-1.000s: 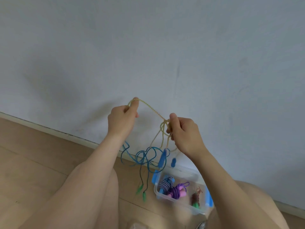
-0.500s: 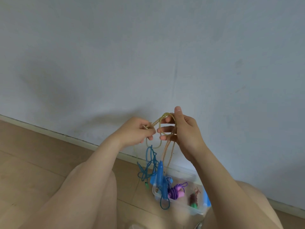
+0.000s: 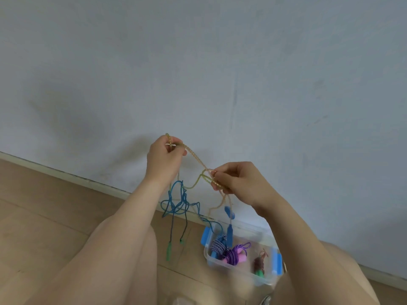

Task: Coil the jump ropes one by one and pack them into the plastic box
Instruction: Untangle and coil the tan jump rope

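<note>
My left hand [image 3: 164,158] pinches a yellow-green jump rope [image 3: 195,158] up near the wall. That rope runs down to my right hand [image 3: 236,180], which grips several loops of it. Its blue handles [image 3: 229,234] dangle below my right hand, over the clear plastic box [image 3: 261,236]. A blue rope [image 3: 176,204] with green handles [image 3: 168,250] hangs tangled beneath my left wrist. Inside the box lie a coiled blue-and-white rope [image 3: 218,246], a purple rope with pink handles [image 3: 235,255] and a brown coil [image 3: 259,263].
The box has blue clips [image 3: 277,263] and stands on a wooden floor [image 3: 44,216] by the white skirting board [image 3: 66,176] and grey wall. My bare knees fill the lower corners on both sides of the box.
My hands, close together half a second ago, have drawn apart. The left one rose up and left, pulling a length of rope taut, and the right one dropped slightly.
</note>
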A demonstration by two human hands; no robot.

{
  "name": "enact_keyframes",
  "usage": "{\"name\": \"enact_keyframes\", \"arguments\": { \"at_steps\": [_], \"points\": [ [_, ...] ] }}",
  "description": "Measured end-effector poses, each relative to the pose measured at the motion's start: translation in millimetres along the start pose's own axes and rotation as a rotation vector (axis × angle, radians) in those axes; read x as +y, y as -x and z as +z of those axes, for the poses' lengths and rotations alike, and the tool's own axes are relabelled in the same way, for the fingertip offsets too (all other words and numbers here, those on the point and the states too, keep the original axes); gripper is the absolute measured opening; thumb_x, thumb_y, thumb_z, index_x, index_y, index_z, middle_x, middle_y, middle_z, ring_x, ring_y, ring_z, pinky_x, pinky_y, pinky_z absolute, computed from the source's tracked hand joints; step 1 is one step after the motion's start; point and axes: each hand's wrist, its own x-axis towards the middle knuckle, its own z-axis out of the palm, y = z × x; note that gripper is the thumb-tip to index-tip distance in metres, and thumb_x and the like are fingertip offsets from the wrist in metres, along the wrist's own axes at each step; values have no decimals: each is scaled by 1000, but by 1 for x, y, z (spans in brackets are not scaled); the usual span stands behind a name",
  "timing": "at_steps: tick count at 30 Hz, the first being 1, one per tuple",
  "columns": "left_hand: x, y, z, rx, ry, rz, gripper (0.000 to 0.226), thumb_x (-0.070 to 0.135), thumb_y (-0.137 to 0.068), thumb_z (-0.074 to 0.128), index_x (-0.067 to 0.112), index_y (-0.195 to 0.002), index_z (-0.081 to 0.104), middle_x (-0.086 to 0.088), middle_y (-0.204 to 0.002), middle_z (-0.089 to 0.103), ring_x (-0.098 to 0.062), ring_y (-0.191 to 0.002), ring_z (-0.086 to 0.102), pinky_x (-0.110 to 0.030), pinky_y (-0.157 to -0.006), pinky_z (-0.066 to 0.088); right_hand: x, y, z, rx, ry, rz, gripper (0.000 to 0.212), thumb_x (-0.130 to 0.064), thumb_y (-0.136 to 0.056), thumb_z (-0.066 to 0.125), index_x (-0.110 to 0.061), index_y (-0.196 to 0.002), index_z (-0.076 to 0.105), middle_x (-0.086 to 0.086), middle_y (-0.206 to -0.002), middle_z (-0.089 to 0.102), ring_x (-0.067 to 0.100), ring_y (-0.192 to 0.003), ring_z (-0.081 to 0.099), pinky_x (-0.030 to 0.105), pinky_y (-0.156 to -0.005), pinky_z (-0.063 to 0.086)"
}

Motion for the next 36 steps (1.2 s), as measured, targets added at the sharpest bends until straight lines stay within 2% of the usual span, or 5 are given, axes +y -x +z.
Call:
{"name": "enact_keyframes", "arguments": {
  "at_steps": [7, 13, 20, 26, 36],
  "points": [
    [-8, -5, 4, 176, -3, -55, 14, 14, -100, 52, 17, -113, 57, 1, -99, 61, -21, -94, 59, -28, -68, 41, -2, 0, 7, 189, 4, -8, 15, -16, -111, 45, -12, -110, 60, 18, -85, 76, 41, -64, 75, 42, -54, 62],
    [-13, -10, 5, 213, -59, -97, 12, 16, -102, 50, 12, -112, 55, 1, -96, 57, -20, -86, 55, -29, -64, 39, 3, -5, 4, 389, 204, -140, 16, -27, -110, 44, -23, -110, 60, 2, -66, 75, 9, -70, 74, 30, -68, 57],
    [-9, -12, -3, 314, 87, -144, 15, 16, -94, 57, 8, -103, 64, 0, -90, 61, -20, -79, 61, -29, -67, 46, 4, -4, 4, 515, 174, -193, 19, -24, -111, 42, -21, -110, 60, 7, -60, 71, 11, -63, 75, 36, -68, 58],
    [4, -6, 1, 211, 310, -241, 8, 10, -99, 39, 14, -101, 46, -12, -84, 67, -18, -48, 53, -29, -51, 49, -6, 3, 2, 410, -123, 11, 16, -23, -111, 38, -18, -117, 53, 8, -72, 52, 36, -51, 71, 51, -60, 64],
    [15, 5, 1, -99, 344, -266, 16, 20, -92, 69, 4, -93, 67, -12, -88, 74, -30, -87, 80, -43, -80, 66, -5, -2, 4, 251, -92, -8, 23, -24, -102, 52, -13, -88, 67, 6, -94, 68, 19, -68, 70, 41, -82, 59]
  ]
}}
